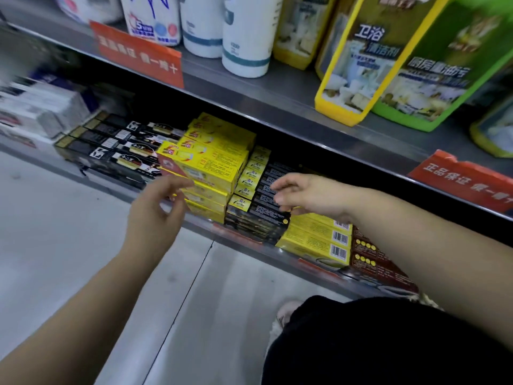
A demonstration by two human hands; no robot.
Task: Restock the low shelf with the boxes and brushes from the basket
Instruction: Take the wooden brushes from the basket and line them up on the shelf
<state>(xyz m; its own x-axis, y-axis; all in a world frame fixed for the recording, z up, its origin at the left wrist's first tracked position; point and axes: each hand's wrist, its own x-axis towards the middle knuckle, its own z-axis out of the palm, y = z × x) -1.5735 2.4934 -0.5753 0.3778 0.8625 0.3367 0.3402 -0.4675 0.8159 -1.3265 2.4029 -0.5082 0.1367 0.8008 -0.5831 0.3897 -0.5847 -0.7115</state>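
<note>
Now our left hand (158, 207) and right hand (308, 194) hover empty, fingers loosely spread, before the yellow boxes (211, 159) stacked on the low shelf (244, 243); we should square them from both ends.

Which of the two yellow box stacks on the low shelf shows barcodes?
The low yellow stack just below the right hand, beside the dark red boxes; the taller yellow stack near the left hand shows none.

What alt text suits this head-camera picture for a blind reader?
A person's empty left hand and right hand reach toward a low shelf packed with yellow boxes and black boxes. Bottles stand on the shelf above.
</note>
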